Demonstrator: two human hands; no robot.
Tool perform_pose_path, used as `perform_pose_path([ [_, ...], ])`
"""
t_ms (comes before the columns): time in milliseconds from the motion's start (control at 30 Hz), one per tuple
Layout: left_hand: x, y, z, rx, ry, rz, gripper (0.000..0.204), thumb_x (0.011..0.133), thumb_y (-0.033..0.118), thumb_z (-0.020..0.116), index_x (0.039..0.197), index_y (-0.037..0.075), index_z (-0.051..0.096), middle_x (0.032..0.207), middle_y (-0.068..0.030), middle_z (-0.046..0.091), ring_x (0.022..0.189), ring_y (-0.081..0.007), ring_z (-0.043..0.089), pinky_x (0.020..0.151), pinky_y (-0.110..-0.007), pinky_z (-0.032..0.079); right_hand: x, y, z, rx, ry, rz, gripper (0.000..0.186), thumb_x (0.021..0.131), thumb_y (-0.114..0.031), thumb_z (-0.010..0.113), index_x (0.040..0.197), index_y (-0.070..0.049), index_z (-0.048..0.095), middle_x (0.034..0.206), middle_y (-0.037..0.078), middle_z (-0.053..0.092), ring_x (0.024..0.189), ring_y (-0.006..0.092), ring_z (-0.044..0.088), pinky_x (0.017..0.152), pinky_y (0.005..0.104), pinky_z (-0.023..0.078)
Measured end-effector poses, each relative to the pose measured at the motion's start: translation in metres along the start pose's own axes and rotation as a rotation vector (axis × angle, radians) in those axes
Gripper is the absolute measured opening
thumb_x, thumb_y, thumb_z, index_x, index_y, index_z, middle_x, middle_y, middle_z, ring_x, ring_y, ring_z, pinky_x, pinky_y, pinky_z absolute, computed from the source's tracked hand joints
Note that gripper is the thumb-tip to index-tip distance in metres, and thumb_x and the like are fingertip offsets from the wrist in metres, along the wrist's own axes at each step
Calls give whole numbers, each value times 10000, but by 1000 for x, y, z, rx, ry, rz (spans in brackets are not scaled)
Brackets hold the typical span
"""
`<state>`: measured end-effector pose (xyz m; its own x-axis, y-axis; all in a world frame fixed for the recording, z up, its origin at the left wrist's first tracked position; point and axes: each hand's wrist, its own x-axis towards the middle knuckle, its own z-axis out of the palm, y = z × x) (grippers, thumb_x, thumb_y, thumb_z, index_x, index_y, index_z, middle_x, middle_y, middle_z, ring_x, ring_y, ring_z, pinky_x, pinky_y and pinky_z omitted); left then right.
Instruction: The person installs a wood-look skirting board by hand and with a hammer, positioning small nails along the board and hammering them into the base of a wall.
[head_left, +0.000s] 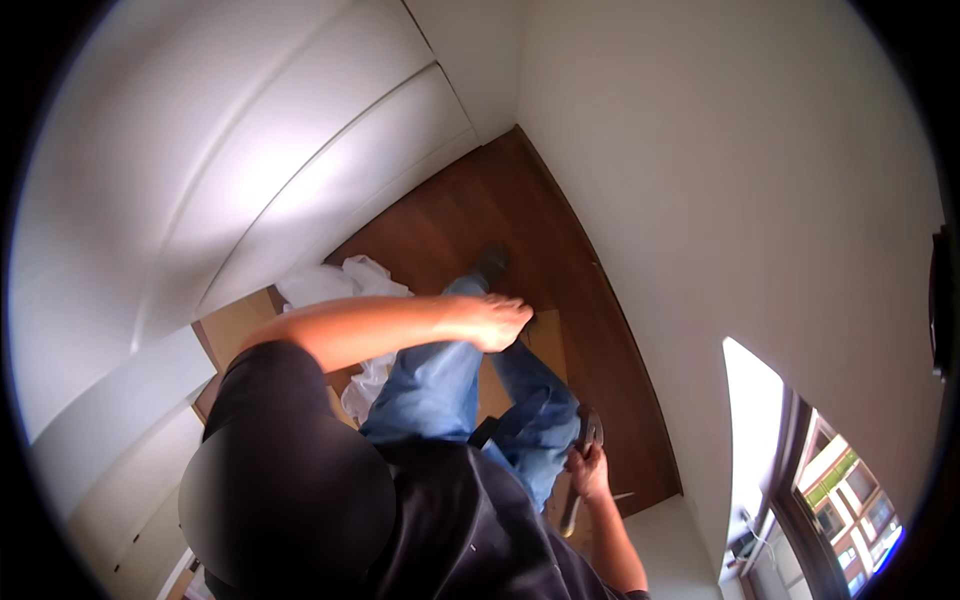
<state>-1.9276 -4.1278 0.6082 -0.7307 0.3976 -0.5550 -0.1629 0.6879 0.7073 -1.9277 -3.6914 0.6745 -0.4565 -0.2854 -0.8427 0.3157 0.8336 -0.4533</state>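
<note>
Right hand grips the hammer close below its head, beside the right leg. Left hand, curled, is over the left leg; whether it holds anything cannot be told. Advisable: hold farther down the handle, well clear of both legs.

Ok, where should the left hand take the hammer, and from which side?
Probably the hammer's handle end, from the left: the right hand grips close below the hammer head, so that end sticks out free, and the right forearm lies opposite.
</note>
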Motion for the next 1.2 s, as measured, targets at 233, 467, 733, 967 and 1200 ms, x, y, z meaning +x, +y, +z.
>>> perform_pose_path([
  [233, 328, -217, 59, 365, -472, 329, 300, 913, 23, 570, 1170, -30, 715, 1159, -236, 706, 1083, -333, 678, 922, -444, 539, 340, 68, 34, -456, 181, -282, 270, 952, -230, 667, 1124, -27, 622, 936, 234, 705, 881, 461, 682, 771, 508, 538],
  [467, 458, -311, 42, -269, -519, 77, 284, 998, 45, 600, 1262, -39, 665, 1122, -172, 737, 906, -243, 724, 750, -363, 613, 564, 127, 67, -1037, -3, -571, 357, 938, -302, 664, 1233, -102, 654, 1038, 202, 706, 934, 401, 684, 808, 511, 550],
  [733, 403, -274, 27, -166, -382, 29, 322, 1070, 154, 507, 1321, -21, 606, 1137, -103, 715, 933, -159, 679, 842, -306, 569, 535, 182, 112, -991, 270, -371, 253, 954, -286, 608, 1163, -143, 619, 1140, 110, 681, 946, 372, 691, 753, 513, 571],
  [967, 401, -187, 137, -145, -97, 283, 357, 1020, 308, 661, 957, -25, 773, 859, -66, 752, 758, -161, 657, 730, -315, 556, 469, 307, 230, -558, 776, -1, 230, 972, -234, 576, 1178, -143, 626, 1114, 139, 706, 985, 394, 687, 811, 533, 553],
  [1200, 350, -118, 261, -586, -222, 256, 335, 1085, 18, 414, 1391, -61, 523, 1201, -135, 670, 918, -146, 672, 822, -275, 618, 390, 318, 225, -419, 963, 155, 232, 914, -231, 650, 1088, -78, 672, 1084, 196, 732, 1039, 413, 681, 870, 510, 546],
])
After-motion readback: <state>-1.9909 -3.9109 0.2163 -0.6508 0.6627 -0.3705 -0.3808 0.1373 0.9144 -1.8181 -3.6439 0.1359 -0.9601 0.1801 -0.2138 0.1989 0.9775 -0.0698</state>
